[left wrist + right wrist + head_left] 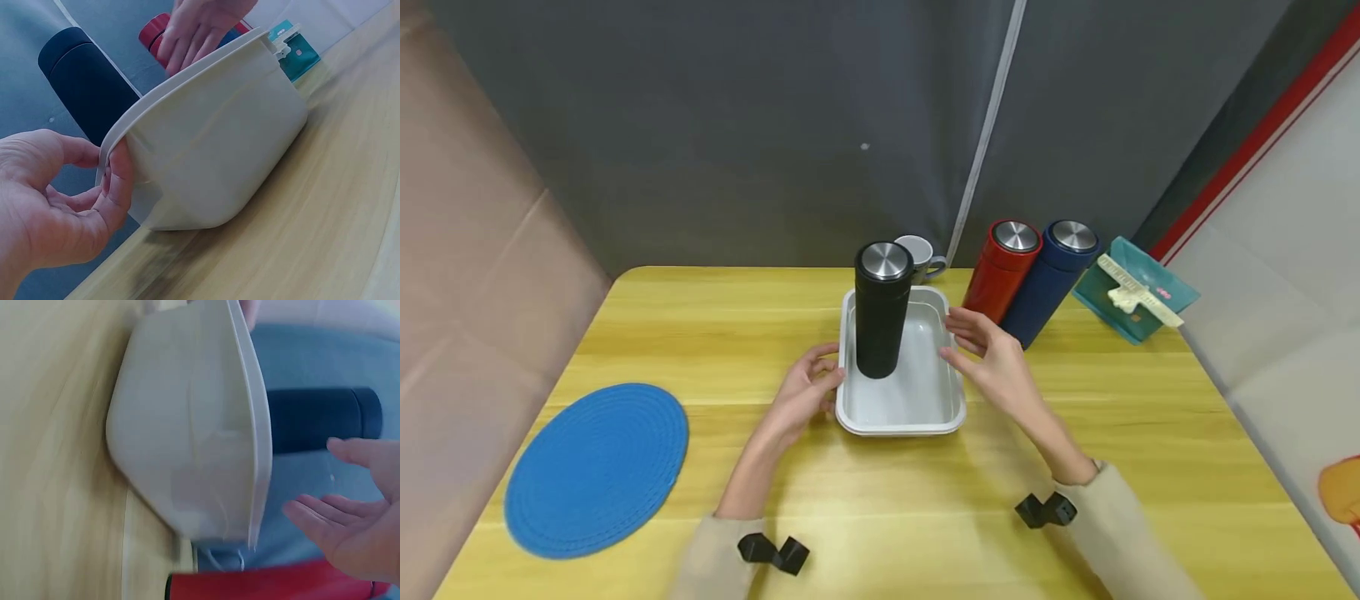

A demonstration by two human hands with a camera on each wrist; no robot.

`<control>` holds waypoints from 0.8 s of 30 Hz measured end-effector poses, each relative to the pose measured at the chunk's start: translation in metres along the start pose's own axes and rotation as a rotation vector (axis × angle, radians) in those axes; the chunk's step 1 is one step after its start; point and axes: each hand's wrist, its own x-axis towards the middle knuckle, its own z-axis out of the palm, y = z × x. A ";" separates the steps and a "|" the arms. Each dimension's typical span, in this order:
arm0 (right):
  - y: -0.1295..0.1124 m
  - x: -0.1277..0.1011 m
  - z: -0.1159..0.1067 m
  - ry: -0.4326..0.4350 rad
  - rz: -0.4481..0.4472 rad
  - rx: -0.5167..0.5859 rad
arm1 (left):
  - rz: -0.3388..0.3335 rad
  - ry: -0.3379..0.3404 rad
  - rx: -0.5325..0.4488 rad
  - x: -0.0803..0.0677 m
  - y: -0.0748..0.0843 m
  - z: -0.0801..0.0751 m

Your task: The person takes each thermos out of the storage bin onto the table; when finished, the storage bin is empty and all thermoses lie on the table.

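Observation:
A white plastic basin (917, 392) with a rounded rim stands mid-table. Inside it, toward the left, a black thermos flask (880, 325) with a silver-topped lid stands upright. My left hand (805, 390) pinches the basin's left rim between thumb and fingers, as the left wrist view (69, 194) shows closely. By the right rim my right hand (992, 358) is held with fingers extended and thumb apart, gripping nothing; the right wrist view shows a gap between that hand (356, 519) and the basin (187, 425). The flask's base is hidden in both wrist views.
Right of the basin stand a red thermos flask (1003, 271) and a blue thermos flask (1047, 283), side by side. Beyond them is a teal container (1131, 321) with a cream clip on it. A grey mug (919, 254) sits behind the basin. A round blue placemat (598, 471) lies at left.

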 end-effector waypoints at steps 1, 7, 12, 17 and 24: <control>-0.002 0.003 0.002 -0.028 0.004 0.007 | 0.002 -0.010 -0.004 0.001 0.000 0.002; -0.009 0.024 0.023 -0.139 0.004 0.061 | 0.000 -0.004 -0.012 0.002 -0.002 0.003; -0.010 0.038 0.040 -0.189 0.045 0.022 | 0.002 -0.005 0.002 0.001 -0.001 0.002; -0.011 0.048 0.053 -0.162 0.048 -0.018 | 0.001 -0.001 0.010 0.001 -0.001 0.001; -0.013 0.054 0.061 -0.072 0.022 -0.085 | -0.001 -0.008 0.014 0.002 0.000 0.000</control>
